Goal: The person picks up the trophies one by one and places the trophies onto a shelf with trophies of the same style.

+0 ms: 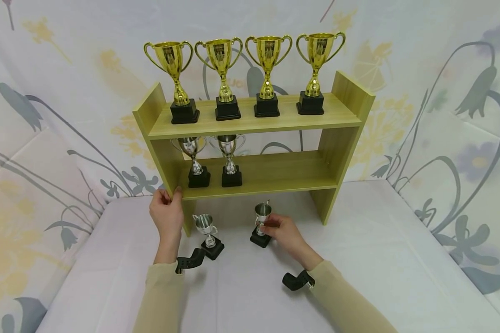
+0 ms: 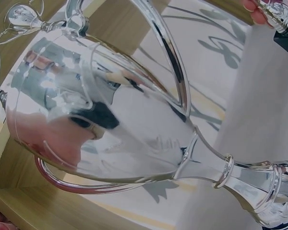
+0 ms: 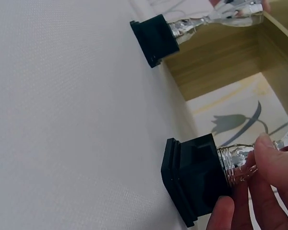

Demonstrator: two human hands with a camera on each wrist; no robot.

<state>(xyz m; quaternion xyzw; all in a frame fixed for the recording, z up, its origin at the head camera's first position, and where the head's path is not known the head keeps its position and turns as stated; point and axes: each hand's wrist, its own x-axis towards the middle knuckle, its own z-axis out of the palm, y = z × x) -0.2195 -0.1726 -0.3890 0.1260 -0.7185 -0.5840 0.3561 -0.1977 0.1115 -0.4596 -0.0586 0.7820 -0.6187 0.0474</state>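
In the head view my right hand (image 1: 285, 235) pinches the stem of a small silver trophy cup (image 1: 263, 209) at the tablecloth, before the shelf opening. Its black square base (image 3: 197, 177) shows in the right wrist view, with thumb and fingers about the stem. My left hand (image 1: 166, 215) grips the lower left side panel of the wooden shelf (image 1: 283, 171), thumb in front. Near that wrist stands another silver trophy (image 1: 204, 223) on the cloth; its shiny bowl (image 2: 101, 120) fills the left wrist view and hides most of the left hand there.
Several gold trophies (image 1: 268, 64) on black bases line the top board (image 1: 246, 127). Two silver trophies, the outer one (image 1: 190, 148) and the inner one (image 1: 228, 145), stand at the left of the middle board. White cloth (image 1: 379, 259) covers the table; patterned fabric (image 1: 433, 92) hangs behind.
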